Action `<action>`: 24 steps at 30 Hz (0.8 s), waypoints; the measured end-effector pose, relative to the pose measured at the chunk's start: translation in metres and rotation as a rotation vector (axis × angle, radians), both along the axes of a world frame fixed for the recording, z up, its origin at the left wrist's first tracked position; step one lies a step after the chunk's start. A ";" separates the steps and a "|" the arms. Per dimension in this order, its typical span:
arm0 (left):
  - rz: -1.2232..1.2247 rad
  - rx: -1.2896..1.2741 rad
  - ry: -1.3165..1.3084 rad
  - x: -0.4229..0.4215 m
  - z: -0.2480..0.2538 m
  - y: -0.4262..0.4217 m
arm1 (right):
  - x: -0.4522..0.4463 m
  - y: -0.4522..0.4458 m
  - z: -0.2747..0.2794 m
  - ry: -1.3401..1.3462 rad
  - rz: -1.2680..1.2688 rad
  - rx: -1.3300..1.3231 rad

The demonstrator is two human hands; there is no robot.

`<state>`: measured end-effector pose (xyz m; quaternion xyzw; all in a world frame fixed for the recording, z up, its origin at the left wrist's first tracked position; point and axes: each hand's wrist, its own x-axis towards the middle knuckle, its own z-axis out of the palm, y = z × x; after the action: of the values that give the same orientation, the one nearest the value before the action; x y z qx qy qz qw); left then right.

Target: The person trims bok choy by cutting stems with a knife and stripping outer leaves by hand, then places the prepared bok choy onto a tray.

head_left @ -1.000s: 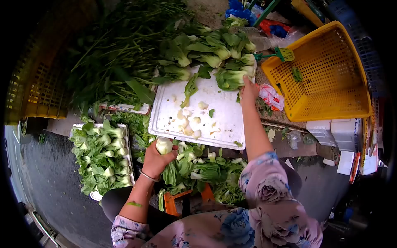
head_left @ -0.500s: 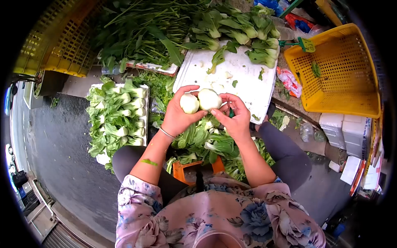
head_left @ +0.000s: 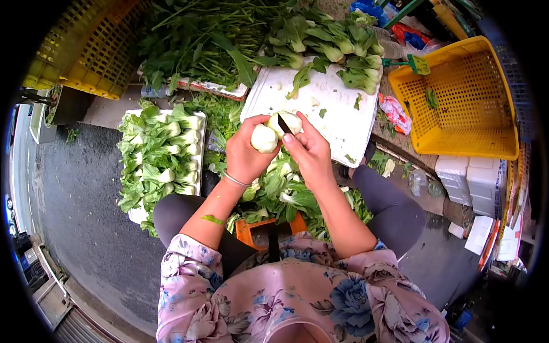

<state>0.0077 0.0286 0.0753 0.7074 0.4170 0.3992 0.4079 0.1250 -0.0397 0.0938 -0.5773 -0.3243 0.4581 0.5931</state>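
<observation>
The left hand (head_left: 246, 151) curls round the left bok choy (head_left: 263, 139). The right hand (head_left: 311, 153) pinches a dark knife (head_left: 283, 123) at the right bok choy (head_left: 293, 121). Both white ends sit by the near left corner of the white board (head_left: 340, 128). It looks like trimming 1 end; that calls for a firm hold and thumbs clear of the blade. Fingers hide the knife's handle. I can't tell how deep the blade is.

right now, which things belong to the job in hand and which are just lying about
Likely in use:
- left hand, right hand
- knife
- held bok choy
- bok choy on the board

Seemingly lying about:
- yellow basket
- red-and-white bag
- white boxes
</observation>
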 end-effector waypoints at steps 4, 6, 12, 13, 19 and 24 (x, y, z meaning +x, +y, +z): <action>-0.024 -0.021 -0.048 -0.004 -0.005 0.000 | 0.011 -0.001 -0.002 0.092 0.006 -0.070; -0.058 -0.053 -0.090 -0.005 -0.009 -0.001 | 0.016 -0.005 -0.005 0.116 0.009 -0.074; -0.324 -0.242 -0.043 -0.008 -0.019 -0.002 | 0.037 -0.038 -0.026 0.199 0.077 -0.211; -0.398 -0.263 -0.027 -0.009 -0.020 -0.003 | 0.040 -0.046 -0.033 0.201 0.077 -0.216; -0.655 -0.539 -0.002 -0.017 -0.039 -0.003 | 0.052 -0.088 -0.063 0.368 0.179 -0.331; -0.673 -0.984 -0.289 -0.030 -0.044 0.010 | 0.054 -0.105 -0.100 0.027 0.175 -0.700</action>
<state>-0.0218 0.0391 0.0310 0.4678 0.2467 0.1010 0.8427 0.1791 -0.1452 -0.0063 -0.7093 -0.1883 0.5979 0.3223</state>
